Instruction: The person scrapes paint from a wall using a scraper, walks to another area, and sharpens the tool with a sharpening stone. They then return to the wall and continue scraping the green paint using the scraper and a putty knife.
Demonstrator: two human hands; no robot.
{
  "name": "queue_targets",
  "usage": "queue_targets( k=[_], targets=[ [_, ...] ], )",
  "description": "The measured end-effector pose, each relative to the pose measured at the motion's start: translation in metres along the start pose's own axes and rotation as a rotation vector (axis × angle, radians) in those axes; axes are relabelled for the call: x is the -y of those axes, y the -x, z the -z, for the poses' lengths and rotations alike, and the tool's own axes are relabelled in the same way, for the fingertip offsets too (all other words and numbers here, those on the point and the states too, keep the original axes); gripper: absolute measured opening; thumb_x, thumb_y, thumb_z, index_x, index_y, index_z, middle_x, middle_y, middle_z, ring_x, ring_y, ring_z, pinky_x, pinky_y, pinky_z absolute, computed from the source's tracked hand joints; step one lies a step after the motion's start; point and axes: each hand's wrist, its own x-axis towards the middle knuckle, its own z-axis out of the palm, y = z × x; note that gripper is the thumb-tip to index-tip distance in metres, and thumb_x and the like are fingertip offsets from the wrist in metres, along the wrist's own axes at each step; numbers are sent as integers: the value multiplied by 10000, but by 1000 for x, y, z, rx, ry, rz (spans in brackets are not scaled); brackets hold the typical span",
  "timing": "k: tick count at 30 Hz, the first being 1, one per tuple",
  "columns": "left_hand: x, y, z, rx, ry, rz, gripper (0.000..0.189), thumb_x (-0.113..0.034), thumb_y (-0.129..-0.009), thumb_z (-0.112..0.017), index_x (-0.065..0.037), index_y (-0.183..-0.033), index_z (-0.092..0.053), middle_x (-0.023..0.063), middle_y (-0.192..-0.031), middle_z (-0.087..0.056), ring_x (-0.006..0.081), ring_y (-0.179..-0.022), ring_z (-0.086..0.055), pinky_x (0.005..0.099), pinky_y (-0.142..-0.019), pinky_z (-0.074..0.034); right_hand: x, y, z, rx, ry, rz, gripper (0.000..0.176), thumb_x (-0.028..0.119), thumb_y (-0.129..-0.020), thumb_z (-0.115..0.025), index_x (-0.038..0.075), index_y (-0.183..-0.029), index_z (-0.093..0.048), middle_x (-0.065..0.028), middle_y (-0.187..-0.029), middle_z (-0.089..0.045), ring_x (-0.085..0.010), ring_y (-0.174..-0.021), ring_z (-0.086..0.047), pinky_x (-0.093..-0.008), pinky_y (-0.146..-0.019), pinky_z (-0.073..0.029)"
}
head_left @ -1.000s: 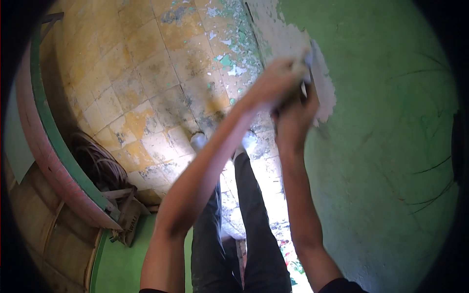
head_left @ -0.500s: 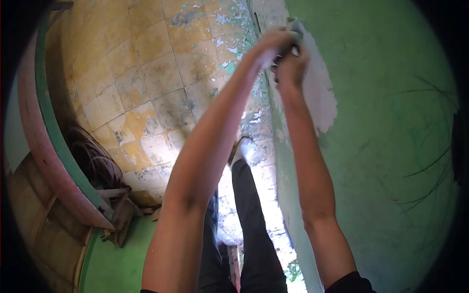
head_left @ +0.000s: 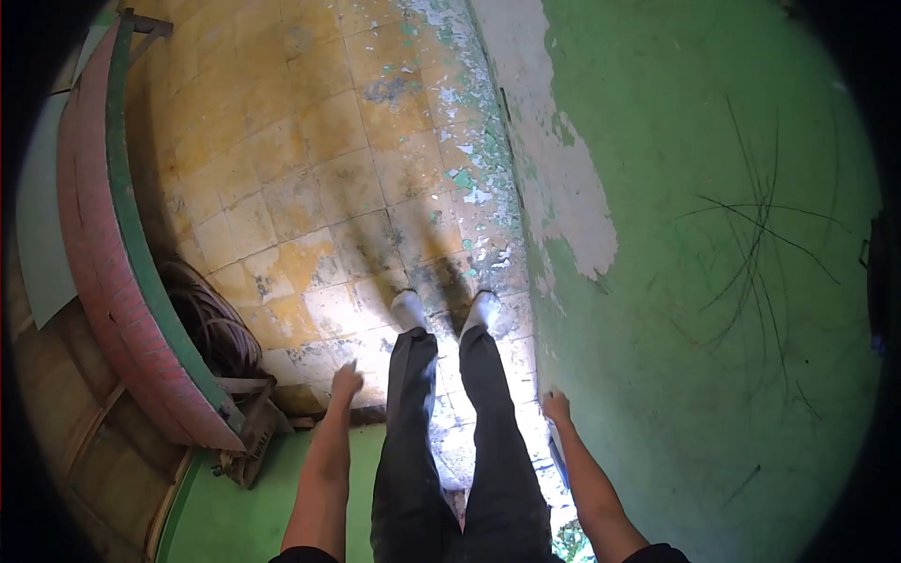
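My left hand (head_left: 347, 383) hangs low beside my left leg, fingers curled in, and nothing shows in it. My right hand (head_left: 556, 408) is down by my right leg, close to the green wall (head_left: 694, 310). Its fingers are closed; whatever they may hold is hidden. Higher up, a bare greyish patch (head_left: 572, 206) with ragged edges runs along the lower part of that wall. Green and pale paint flakes (head_left: 477, 196) lie on the tiled floor (head_left: 310, 202) along the wall's foot.
My feet in pale socks (head_left: 481, 310) stand on the tiles near the wall. On the left is a curved pink and green panel (head_left: 141, 300), with a coiled bundle (head_left: 211, 319) and a wooden piece (head_left: 253, 436) beside it. Dark scratches (head_left: 760, 220) mark the wall at right.
Both hands were together high at the wall patch, around a small greyish object. They have come apart and dropped to my sides. My view has shifted, and both feet now show.
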Motion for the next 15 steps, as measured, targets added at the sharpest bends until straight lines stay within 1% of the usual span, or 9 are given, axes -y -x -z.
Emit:
queue_targets(
  k=[2,5,8,9,11,12,13,14,15],
  targets=[
    [46,42,17,140,-58,264,475,-214,-842,-552,-45,-1285,-574,237,-1125,-645,418,-1031,-619,491,-891,-503,-3,26,8,79,-13,-133,410,247,-862,-537,63,-1219,-615,-245,-1115,-660,-408,-1044,-637,-472,-917,-494],
    [51,71,71,181,-167,246,466,-233,-855,-564,-49,-1283,-574,240,-1065,-660,440,-981,-627,509,-837,-517,2,51,21,127,-9,-200,425,266,-859,-549,99,-1245,-613,-239,-1088,-670,-395,-1051,-639,-463,-913,-496],
    [32,47,92,-71,-19,140,431,-228,-873,-576,-44,-1263,-584,247,-1069,-650,434,-989,-618,502,-832,-506,45,26,34,65,-79,-55,418,305,-887,-536,66,-1223,-607,-261,-1081,-657,-413,-1045,-630,-474,-899,-489],
    [16,29,96,-188,99,-77,397,-214,-891,-568,-45,-1250,-593,247,-1072,-647,432,-989,-615,501,-833,-499,70,14,44,-28,-140,63,422,328,-908,-525,51,-1216,-601,-272,-1077,-648,-428,-1040,-622,-484,-895,-481],
    [-64,-11,126,-298,278,-399,353,-174,-926,-549,-40,-1249,-594,243,-1088,-635,432,-990,-604,481,-852,-482,152,-7,82,-192,-305,244,436,365,-966,-482,14,-1204,-584,-297,-1067,-626,-461,-1023,-602,-488,-874,-468],
    [-111,-41,141,-192,323,-507,391,-213,-961,-533,12,-1279,-562,268,-1131,-625,422,-1075,-591,453,-913,-467,200,-17,116,-75,-369,179,425,336,-980,-479,-3,-1216,-578,-294,-1003,-632,-472,-992,-602,-479,-825,-466],
    [-187,-43,175,-173,381,-582,402,-212,-965,-529,18,-1295,-544,264,-1220,-596,416,-1151,-563,428,-973,-448,219,-51,113,-259,-490,339,429,305,-992,-479,7,-1292,-554,-220,-840,-640,-360,-766,-643,-419,-697,-476],
    [-250,-54,201,-75,437,-673,448,-249,-974,-533,1,-1346,-511,240,-1349,-536,389,-1247,-520,398,-1037,-418,286,-33,160,-170,-673,226,434,263,-1009,-468,55,-1387,-507,-82,-680,-552,-166,-552,-537,-336,-561,-442],
    [-318,-57,223,-149,475,-870,505,-295,-984,-535,-17,-1401,-464,217,-1425,-485,360,-1300,-490,379,-1074,-389,315,-57,172,-180,-805,296,441,238,-1013,-462,83,-1426,-472,-33,-662,-501,-108,-531,-474,-294,-510,-409]
  ],
)
